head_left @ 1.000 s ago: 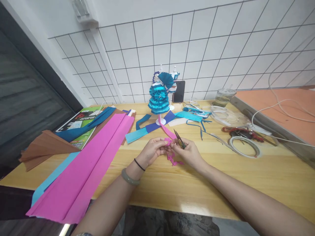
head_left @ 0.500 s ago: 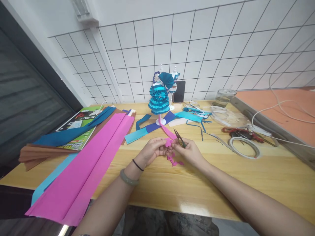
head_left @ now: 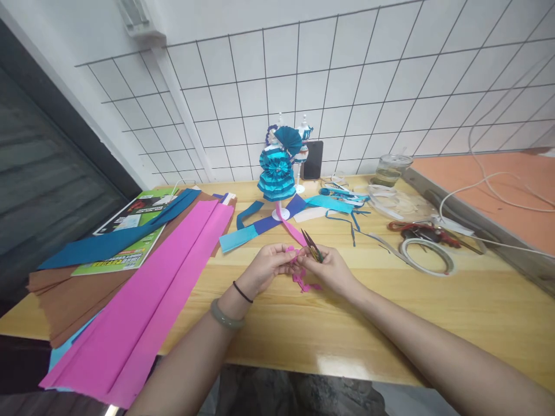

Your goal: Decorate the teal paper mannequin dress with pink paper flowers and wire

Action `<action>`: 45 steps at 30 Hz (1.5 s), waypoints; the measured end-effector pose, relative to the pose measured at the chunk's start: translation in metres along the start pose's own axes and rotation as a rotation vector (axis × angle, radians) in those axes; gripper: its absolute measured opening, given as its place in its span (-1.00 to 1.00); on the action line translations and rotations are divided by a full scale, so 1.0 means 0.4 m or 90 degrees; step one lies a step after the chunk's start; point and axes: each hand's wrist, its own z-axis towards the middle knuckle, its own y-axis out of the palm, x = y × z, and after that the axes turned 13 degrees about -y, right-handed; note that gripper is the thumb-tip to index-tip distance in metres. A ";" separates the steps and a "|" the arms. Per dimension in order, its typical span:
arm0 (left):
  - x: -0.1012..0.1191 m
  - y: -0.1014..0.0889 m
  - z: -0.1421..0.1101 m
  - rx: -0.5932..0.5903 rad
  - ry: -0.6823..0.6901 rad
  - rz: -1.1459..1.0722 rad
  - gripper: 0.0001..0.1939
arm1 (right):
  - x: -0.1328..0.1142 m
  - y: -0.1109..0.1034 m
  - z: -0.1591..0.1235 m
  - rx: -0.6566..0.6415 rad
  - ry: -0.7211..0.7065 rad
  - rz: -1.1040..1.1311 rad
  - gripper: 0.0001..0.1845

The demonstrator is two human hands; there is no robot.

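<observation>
Spreading across the left of the table (head_left: 269, 329) are brown paper (head_left: 69, 306), a magazine (head_left: 108, 266), a dark blue strip (head_left: 121, 241) lying over it, and a long pink sheet (head_left: 143, 294) with lengthwise folds. Nearer the middle, a small pink paper piece (head_left: 292, 251) is held just above the table, between the two hands; it is bright pink and uneven in outline, its full shape hidden by the fingers. The left hand (head_left: 267, 266) pinches it between thumb and fingers, the palm side turned inward and the lower fingers curled; its forearm, bearing a black band (head_left: 243, 292) and a grey-green bangle (head_left: 226, 315), slants up from the lower edge. Behind the hands stands a turquoise pleated paper dress (head_left: 276, 176) on a white stand (head_left: 281, 214). Pink scraps (head_left: 302, 283) lie below the fingers. The scissors (head_left: 312, 246), dark-bladed with tips slightly apart, point up and away, gripped in the right hand (head_left: 333, 268). That hand is bent inward, its fingertips close to the pink piece; contact cannot be told. Its forearm enters from the lower right. Farther right lie a tape roll (head_left: 404, 248) and, behind it, a glass jar (head_left: 390, 173).
</observation>
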 end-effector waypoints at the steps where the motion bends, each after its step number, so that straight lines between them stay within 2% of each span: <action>1: 0.001 0.000 -0.001 -0.010 -0.001 0.000 -0.72 | 0.000 -0.001 0.000 -0.001 -0.002 0.000 -0.79; 7: 0.002 -0.002 -0.004 -0.053 -0.008 -0.009 -0.74 | 0.002 -0.006 0.002 -0.013 0.002 0.035 -0.78; 15: 0.005 0.006 -0.010 -0.074 -0.028 -0.036 -0.76 | 0.020 -0.007 0.001 -0.039 0.038 0.167 -0.79; 21: -0.001 0.003 -0.004 -0.072 -0.043 -0.100 -0.81 | 0.001 -0.013 0.001 -0.059 0.022 0.141 -0.79; 25: 0.005 -0.001 -0.005 -0.071 -0.025 -0.128 -0.83 | -0.014 -0.031 0.005 -0.027 0.012 0.047 -0.75; 29: 0.023 0.002 -0.014 0.005 0.010 -0.123 -0.82 | -0.006 -0.082 0.028 0.033 0.032 -0.068 -0.66; 32: 0.033 0.003 -0.018 0.050 0.040 -0.098 -0.79 | 0.014 -0.134 0.052 0.086 -0.013 -0.250 -0.60; 34: 0.035 0.002 -0.018 0.075 0.060 -0.079 -0.78 | 0.032 -0.167 0.064 0.101 -0.036 -0.390 -0.66; 36: 0.035 0.000 -0.015 0.105 0.079 -0.052 -0.78 | 0.050 -0.190 0.070 0.065 -0.023 -0.520 -0.77; 39: 0.033 -0.002 -0.008 0.155 0.124 0.009 -0.79 | 0.069 -0.202 0.068 -0.010 0.038 -0.686 -0.51; 42: 0.033 0.000 -0.003 0.222 0.186 0.081 -0.79 | 0.069 -0.190 0.059 -0.078 0.076 -0.772 -0.51; 45: 0.034 0.008 -0.003 0.257 0.216 0.126 -0.79 | 0.049 -0.163 0.053 -0.090 0.000 -0.760 -0.61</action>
